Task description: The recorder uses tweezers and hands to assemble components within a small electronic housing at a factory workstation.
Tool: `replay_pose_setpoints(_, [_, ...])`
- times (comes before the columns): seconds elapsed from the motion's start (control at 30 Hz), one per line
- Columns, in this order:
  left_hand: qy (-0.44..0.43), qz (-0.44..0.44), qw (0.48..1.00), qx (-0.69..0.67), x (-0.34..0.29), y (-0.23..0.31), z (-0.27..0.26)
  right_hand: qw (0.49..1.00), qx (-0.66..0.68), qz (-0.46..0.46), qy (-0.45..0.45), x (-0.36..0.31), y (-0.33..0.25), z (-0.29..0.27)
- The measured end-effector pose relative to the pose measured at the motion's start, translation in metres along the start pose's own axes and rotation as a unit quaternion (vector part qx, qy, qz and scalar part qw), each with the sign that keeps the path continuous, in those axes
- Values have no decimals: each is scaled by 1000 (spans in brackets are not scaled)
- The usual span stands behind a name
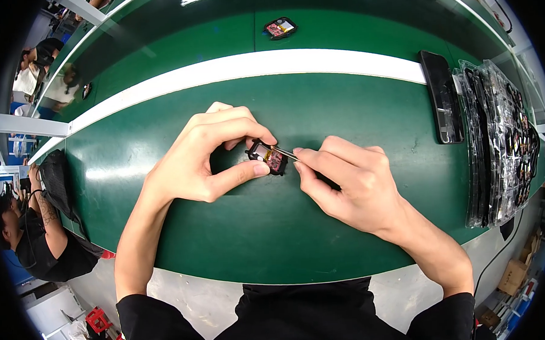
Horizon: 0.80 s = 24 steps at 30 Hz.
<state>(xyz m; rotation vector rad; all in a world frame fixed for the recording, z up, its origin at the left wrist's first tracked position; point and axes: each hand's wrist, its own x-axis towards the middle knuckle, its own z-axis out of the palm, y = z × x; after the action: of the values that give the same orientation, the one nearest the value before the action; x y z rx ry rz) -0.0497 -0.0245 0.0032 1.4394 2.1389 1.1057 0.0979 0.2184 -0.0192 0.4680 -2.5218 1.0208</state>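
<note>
Between the thumb and fingers of my left hand (214,154) is a small black device housing (278,163), open on top. Inside it show a red circuit board, a silvery-white part and a bit of yellow. My right hand (358,181) pinches a pair of thin metal tweezers (286,152). The tweezers' tips reach the upper right edge of the housing, close to my left fingertip; what exactly they touch is too small to tell. Both hands are over the middle of the green tabletop (275,237).
Stacked clear plastic trays (505,147) with small dark parts stand at the right, beside a black phone (443,99). Beyond the white strip (268,64) lies a similar open device (279,28). A black mesh bag (57,182) and another person (41,235) are at the left.
</note>
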Motion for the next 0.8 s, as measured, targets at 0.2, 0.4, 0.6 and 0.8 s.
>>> replay_pose_setpoints(0.2, [0,9,1000,1,0,-3,0,1000,-14,-11,21,1,-1,1])
replay_pose_setpoints(0.4, [-1,10,1000,4,1,-2,-1,999,-26,-25,10,1,-1,0])
replay_pose_setpoints(0.6, [-1,12,1000,9,2,0,-1,999,-7,-43,22,0,4,4])
replay_pose_setpoints(0.8, [-2,4,1000,3,0,1,-1,999,-13,-32,8,0,1,3])
